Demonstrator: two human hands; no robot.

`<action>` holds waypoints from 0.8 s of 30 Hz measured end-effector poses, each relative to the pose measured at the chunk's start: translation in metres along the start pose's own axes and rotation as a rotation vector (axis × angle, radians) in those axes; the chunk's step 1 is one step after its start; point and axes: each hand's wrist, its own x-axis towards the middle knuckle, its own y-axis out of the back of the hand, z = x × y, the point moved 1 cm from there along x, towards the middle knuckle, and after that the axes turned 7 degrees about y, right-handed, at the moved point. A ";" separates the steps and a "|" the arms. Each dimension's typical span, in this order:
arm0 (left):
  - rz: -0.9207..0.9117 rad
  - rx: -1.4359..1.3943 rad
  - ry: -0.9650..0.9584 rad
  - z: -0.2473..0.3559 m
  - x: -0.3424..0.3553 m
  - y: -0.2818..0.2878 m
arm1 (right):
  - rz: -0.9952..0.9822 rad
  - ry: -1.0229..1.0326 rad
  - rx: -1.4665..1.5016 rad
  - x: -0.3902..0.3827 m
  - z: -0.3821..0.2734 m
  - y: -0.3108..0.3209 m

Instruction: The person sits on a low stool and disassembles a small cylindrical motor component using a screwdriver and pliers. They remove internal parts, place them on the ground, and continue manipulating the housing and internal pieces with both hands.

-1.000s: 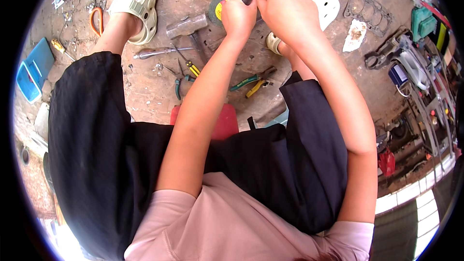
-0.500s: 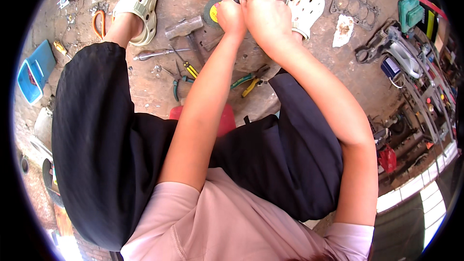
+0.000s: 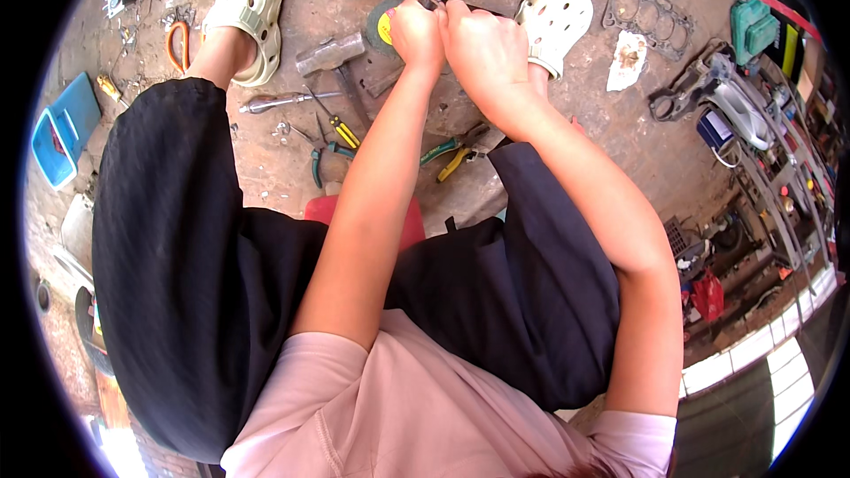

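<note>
Close together at the top middle, my left hand (image 3: 416, 34) and my right hand (image 3: 485, 46) are both closed. A small dark metal part (image 3: 429, 0) shows at their fingertips, mostly covered by the fingers; what kind it is I cannot tell. Something thin and dark runs out beyond my right knuckles toward the shoe. Just left of my left hand a round disc with a yellow centre (image 3: 384, 28) lies on the floor, partly hidden by that hand. A hammer (image 3: 329, 55) rests further left, its handle pointing toward my left forearm.
Pliers (image 3: 453, 156), a screwdriver (image 3: 288, 102) and yellow-handled tweezers or cutters (image 3: 343, 131) lie between my legs. My cream clogs (image 3: 554, 22) flank the hands. A flat gasket (image 3: 649, 13) is right, a blue bin (image 3: 66, 133) left, and shelves of parts line the right side.
Both hands stay closed together and shift slightly left and downward in the picture. The whole view has moved a little too. Nothing is visibly let go.
</note>
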 end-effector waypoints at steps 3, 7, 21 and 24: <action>0.004 -0.001 -0.014 0.003 -0.002 0.001 | 0.012 -0.012 0.005 -0.001 0.001 -0.002; -0.046 -0.051 0.068 0.007 -0.003 0.004 | 0.053 -0.017 0.015 -0.003 0.003 -0.005; -0.186 -0.142 0.142 -0.033 0.027 -0.026 | 0.012 -0.075 0.080 0.010 -0.001 -0.013; -0.119 0.153 0.066 0.005 0.011 -0.005 | -0.074 -0.229 0.190 0.011 0.012 0.000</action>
